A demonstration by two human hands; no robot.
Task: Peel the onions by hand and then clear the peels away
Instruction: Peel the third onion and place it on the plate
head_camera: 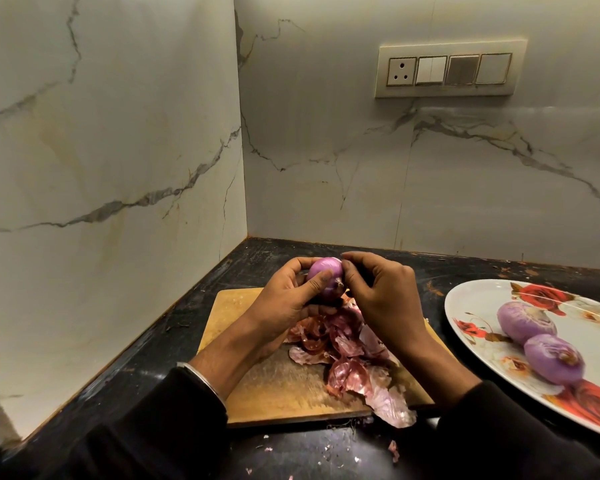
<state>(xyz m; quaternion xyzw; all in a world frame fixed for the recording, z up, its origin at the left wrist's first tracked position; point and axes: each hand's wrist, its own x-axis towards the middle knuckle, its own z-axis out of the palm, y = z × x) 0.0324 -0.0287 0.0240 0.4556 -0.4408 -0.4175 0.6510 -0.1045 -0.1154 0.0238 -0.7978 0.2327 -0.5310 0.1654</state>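
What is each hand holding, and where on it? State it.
The left hand grips the onion around its left side and underside. The right hand pinches at its right side, apparently at a bit of skin.

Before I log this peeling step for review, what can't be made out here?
- Onion, head view: its underside is hidden by the left hand.
- What the right hand pinches: too small to tell.
- Plate: right part cut off by the frame edge.
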